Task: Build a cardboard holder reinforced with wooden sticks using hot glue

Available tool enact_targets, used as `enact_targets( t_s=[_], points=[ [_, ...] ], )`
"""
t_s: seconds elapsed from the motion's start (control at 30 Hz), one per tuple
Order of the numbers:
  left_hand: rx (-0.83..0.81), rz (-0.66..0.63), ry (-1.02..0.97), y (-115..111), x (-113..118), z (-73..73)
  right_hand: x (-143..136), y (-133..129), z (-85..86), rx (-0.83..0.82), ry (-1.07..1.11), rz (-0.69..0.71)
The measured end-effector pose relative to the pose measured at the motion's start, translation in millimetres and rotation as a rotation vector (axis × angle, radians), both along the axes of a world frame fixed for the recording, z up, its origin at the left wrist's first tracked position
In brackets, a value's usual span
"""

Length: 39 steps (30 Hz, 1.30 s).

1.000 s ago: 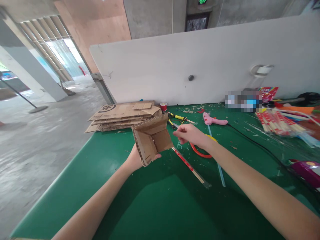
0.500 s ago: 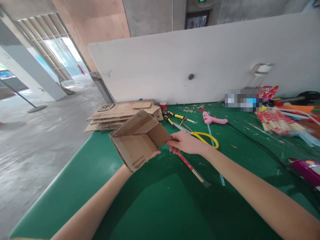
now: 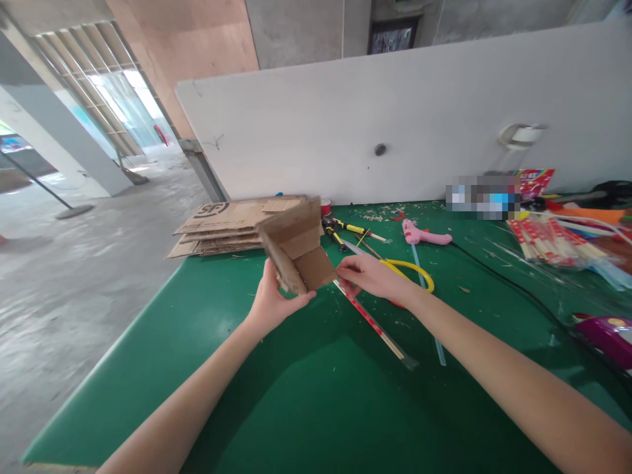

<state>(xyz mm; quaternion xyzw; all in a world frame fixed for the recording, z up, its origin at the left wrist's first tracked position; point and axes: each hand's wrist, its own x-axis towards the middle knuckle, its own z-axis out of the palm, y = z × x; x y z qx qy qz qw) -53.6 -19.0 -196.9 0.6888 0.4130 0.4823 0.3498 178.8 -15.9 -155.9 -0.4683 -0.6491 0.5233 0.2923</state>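
A small open box (image 3: 302, 245) folded from brown cardboard is held tilted above the table, its open side partly towards me. My left hand (image 3: 274, 299) grips it from below and the left, the thumb along its lower edge. My right hand (image 3: 368, 275) is closed in a pinch at the box's right corner; the fingertips touch that corner. Beneath my right hand lies a red-and-clear wrapper of wooden sticks (image 3: 375, 322). Scissors with yellow handles (image 3: 417, 270) rest just behind the right wrist, partly covered by it.
Flattened cardboard (image 3: 217, 227) is stacked at the back left. Pliers (image 3: 348, 227), a red spool (image 3: 325, 207) and a pink glue gun (image 3: 424, 235) with a black cord lie further back. Packaged sticks (image 3: 548, 240) and a purple object (image 3: 605, 336) are at right. A white panel (image 3: 306, 138) borders the green table (image 3: 276, 408).
The box has turned and shifted to the right, its left wall now more edge-on. More of my left hand shows beneath it. My right hand stays pinched near the corner.
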Motion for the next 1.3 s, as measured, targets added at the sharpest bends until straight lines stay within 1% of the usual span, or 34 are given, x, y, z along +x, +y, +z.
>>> enact_targets(
  t_s=[0.13, 0.23, 0.3, 0.4, 0.5, 0.6, 0.73, 0.8, 0.87, 0.9, 1.0, 1.03, 1.1, 1.17, 1.23, 1.3],
  points=[
    [0.026, 0.018, 0.115, 1, 0, 7.6, 0, -1, -1.0, -0.071, 0.024, 0.026],
    [0.015, -0.029, 0.178, 3, -1, 6.8, -3, -1, -0.9, -0.106, 0.135, -0.010],
    [0.034, -0.078, 0.209, 3, 0, 5.0, -7, -2, -0.8, -0.108, 0.194, -0.010],
    [0.073, -0.085, 0.193, 1, 2, 4.5, -13, -5, 0.2, -0.115, 0.204, -0.005],
    [0.050, -0.084, 0.178, -2, 4, 6.7, -18, -8, 3.6, -0.145, 0.181, -0.079],
    [0.043, -0.102, 0.192, -4, 4, 8.1, -20, -10, 7.7, -0.141, 0.162, -0.118],
    [0.044, -0.100, 0.147, -4, 4, 7.3, -23, -12, 7.9, -0.139, 0.125, -0.134],
    [0.028, -0.122, 0.129, -4, 6, 6.1, -23, -10, 5.9, -0.133, 0.093, -0.124],
    [-0.001, -0.133, 0.091, -3, 9, 3.7, -18, -7, 4.9, -0.066, -0.001, -0.103],
    [-0.023, -0.132, 0.061, -2, 10, 1.9, -14, -5, 5.3, 0.006, -0.089, -0.097],
    [-0.057, -0.071, -0.023, 6, 9, -4.5, 4, -1, 9.5, 0.287, -0.469, -0.110],
    [-0.040, -0.044, -0.020, 9, 7, -5.8, 10, -2, 10.6, 0.340, -0.594, -0.092],
    [0.007, -0.017, 0.046, 17, -1, -5.2, 18, -8, 9.4, 0.349, -0.776, -0.009],
    [0.028, -0.045, 0.171, 26, -9, 0.9, 18, -19, 2.4, 0.322, -0.872, 0.080],
    [0.023, -0.107, 0.310, 34, -16, 11.6, 14, -32, -8.2, 0.376, -0.936, 0.054],
    [0.014, -0.177, 0.399, 44, -20, 23.3, 10, -43, -17.4, 0.426, -0.988, 0.017]
  ],
)
